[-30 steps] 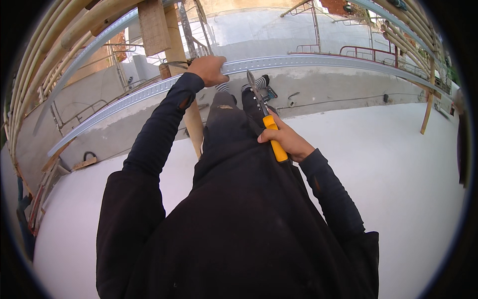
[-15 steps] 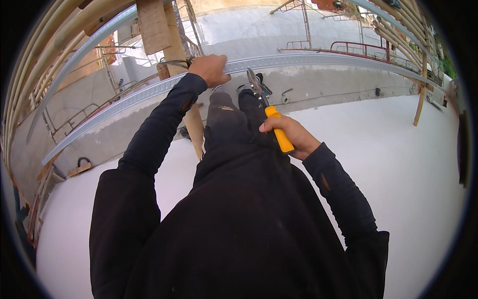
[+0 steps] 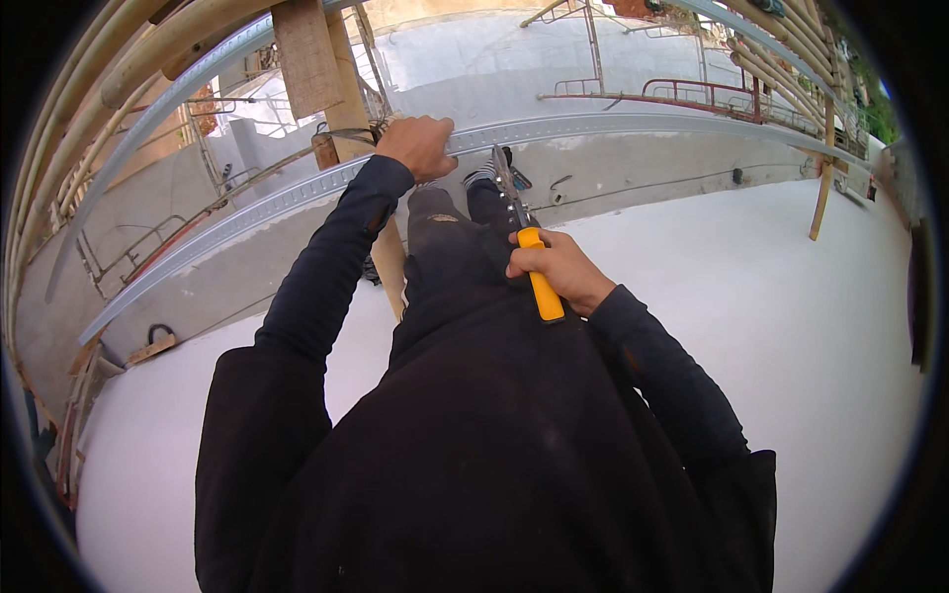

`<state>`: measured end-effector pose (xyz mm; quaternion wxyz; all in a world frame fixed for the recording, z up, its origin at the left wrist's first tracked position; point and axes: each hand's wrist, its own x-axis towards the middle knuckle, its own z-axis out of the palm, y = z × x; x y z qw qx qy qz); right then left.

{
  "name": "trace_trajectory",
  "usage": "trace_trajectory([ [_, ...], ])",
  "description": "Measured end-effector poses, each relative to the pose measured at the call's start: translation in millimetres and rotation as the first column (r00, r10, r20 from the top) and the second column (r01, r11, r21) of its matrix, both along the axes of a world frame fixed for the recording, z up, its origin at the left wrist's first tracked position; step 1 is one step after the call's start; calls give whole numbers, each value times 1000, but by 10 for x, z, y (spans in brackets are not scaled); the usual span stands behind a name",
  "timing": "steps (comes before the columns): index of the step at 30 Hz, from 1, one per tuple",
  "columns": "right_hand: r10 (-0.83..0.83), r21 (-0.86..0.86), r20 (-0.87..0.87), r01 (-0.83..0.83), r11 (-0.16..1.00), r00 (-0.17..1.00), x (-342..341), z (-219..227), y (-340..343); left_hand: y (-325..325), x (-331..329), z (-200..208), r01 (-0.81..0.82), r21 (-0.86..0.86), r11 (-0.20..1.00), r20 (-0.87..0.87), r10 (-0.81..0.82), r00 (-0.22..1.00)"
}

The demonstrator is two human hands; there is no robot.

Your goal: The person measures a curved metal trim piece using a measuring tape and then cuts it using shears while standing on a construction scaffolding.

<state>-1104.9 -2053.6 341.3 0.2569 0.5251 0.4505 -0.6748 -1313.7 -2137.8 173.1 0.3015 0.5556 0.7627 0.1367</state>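
Note:
A long galvanised metal profile (image 3: 259,212), perforated along its length, runs across in front of my body. My left hand (image 3: 417,148) is closed over its top edge near the middle, beside an upright wooden post (image 3: 346,119). My right hand (image 3: 568,275) grips a pair of tin snips (image 3: 540,277) by the yellow handles. The snips' metal jaws point away from me, with their tips just on my side of the profile. Whether the jaws are apart is hard to make out. Part of the handles is hidden by my fingers.
Wooden scaffold poles (image 3: 129,79) rise at the left, with a second metal strip (image 3: 148,128) along them. Red scaffold frames (image 3: 682,94) stand beyond the profile at the right. A white wall surface (image 3: 741,296) spreads beside and behind me. My feet are below the profile.
My right hand has drawn the snips slightly left and closer to my body, and their handles are more upright. My left hand keeps its hold on the profile.

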Motion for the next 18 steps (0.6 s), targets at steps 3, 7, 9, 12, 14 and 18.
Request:
trace_trajectory([
  [3,-2,37,11,1,999,1000,6,-21,-44,-6,-9,10,-3,3,1000,4,3,1000],
  [7,1,24,56,-2,1000,998,-42,7,-43,-4,-4,80,-13,-40,999,-11,13,1000],
  [9,28,45,99,-32,998,995,-112,26,-20,-5,1,54,-16,-33,999,-10,15,1000],
  [12,100,148,152,-123,981,983,-40,-152,-134,2,-14,73,-13,-45,999,0,13,1000],
  [14,159,185,178,-191,964,971,-9,-190,-165,0,-8,104,-10,-51,999,10,10,1000],
  [18,198,224,171,-233,946,965,61,-260,-151,-3,-22,65,-9,-29,1000,17,10,1000],
])
